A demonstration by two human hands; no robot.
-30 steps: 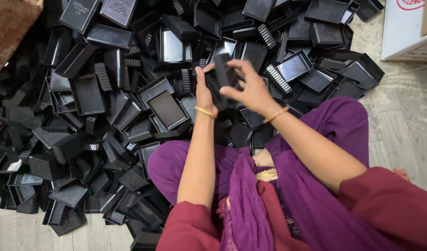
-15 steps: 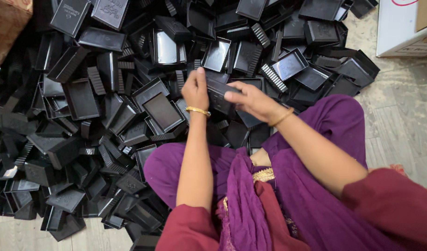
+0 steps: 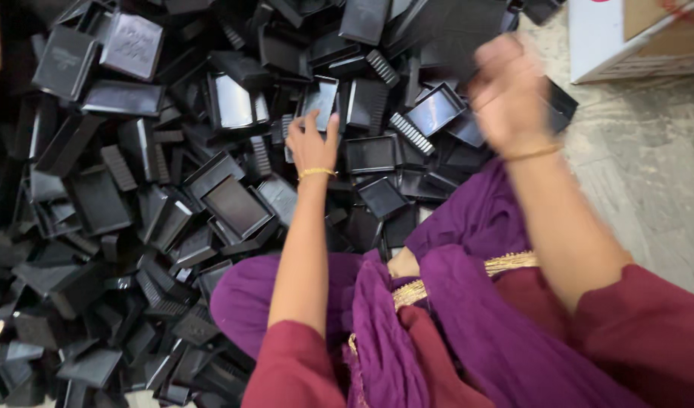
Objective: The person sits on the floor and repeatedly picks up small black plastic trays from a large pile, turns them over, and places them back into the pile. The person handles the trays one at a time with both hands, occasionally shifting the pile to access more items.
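our hands have parted since a moment ago; the right hand [image 3: 508,94] swings blurred toward the white box [image 3: 634,41], its grip unreadable; the left hand [image 3: 313,143] now presses open-fingered on a black tray [image 3: 318,102] in the pile [image 3: 135,227], well left of the box; the tray's long axis points away from us.

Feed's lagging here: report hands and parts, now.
Left hand on a black tray piece atop the pile. Right hand raised, blurred, grip unclear. White box far right.
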